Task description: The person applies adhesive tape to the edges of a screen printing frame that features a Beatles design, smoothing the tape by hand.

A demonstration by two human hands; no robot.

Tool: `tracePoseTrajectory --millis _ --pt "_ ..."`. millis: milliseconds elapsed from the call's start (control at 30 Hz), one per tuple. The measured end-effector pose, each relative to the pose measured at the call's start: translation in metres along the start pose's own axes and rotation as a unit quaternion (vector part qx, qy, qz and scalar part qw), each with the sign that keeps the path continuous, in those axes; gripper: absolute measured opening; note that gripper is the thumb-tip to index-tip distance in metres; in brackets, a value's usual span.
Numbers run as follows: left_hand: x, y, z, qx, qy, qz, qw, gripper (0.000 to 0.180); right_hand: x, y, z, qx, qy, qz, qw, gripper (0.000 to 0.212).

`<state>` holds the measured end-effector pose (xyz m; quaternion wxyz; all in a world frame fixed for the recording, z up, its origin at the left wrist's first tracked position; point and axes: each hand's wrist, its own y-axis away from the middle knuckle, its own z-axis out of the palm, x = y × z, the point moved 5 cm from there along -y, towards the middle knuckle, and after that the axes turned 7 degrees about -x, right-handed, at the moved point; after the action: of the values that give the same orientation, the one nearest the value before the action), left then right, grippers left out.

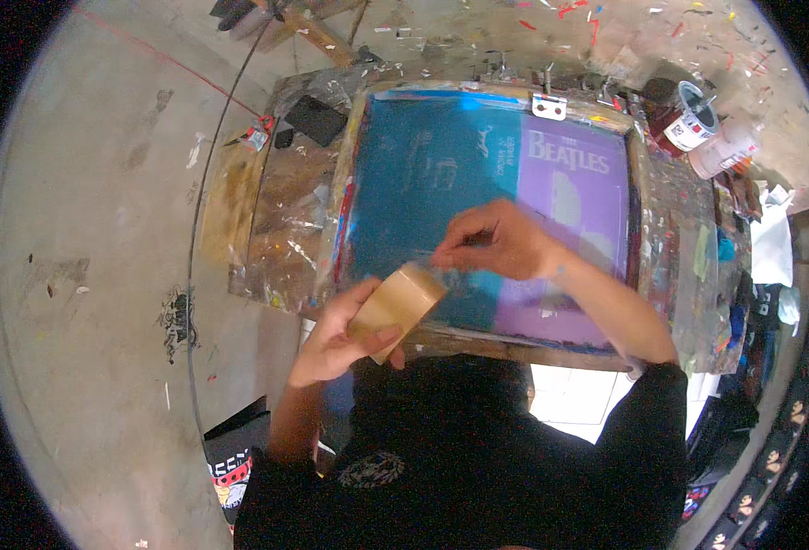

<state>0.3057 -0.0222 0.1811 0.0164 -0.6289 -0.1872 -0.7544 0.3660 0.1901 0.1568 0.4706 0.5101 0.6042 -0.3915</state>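
My left hand (345, 335) is wrapped round a wide roll of brown packing tape (397, 310), tilted over the near edge of a screen-printing frame. Just beyond the roll's upper end, my right hand (496, 240) is closed in a pinch. A blurred, pale bit shows at those fingertips; whether it is the loose tape end, I cannot make out. Beneath both hands lies the wooden-framed screen (404, 206), its mesh dark teal on the left and purple on the right. Pale lettering and shapes show in the mesh.
The paint-stained worktable (285, 220) carries black scraps (316, 120) at the left. A metal hinge clamp (549, 107) sits on the frame's far edge. At the far right stand an open paint tub (691, 124) and a pinkish plastic container (725, 149). White paper (773, 238) hangs farther right.
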Motion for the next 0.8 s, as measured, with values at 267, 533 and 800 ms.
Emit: tracePoseTrajectory --millis 267,533,800 --pt "0.030 0.000 -0.064 0.034 -0.282 -0.177 0.942 0.039 0.056 0.049 -0.129 0.137 -0.034 0.073 0.987 0.012" --pt "0.121 0.034 -0.026 0.191 -0.618 0.008 0.762 0.034 0.032 0.193 -0.114 0.281 0.027 0.103 0.954 0.012" --pt "0.165 0.100 0.032 0.018 -0.640 0.489 0.592 0.032 -0.066 0.319 -0.033 0.390 0.094 -0.138 0.905 0.028"
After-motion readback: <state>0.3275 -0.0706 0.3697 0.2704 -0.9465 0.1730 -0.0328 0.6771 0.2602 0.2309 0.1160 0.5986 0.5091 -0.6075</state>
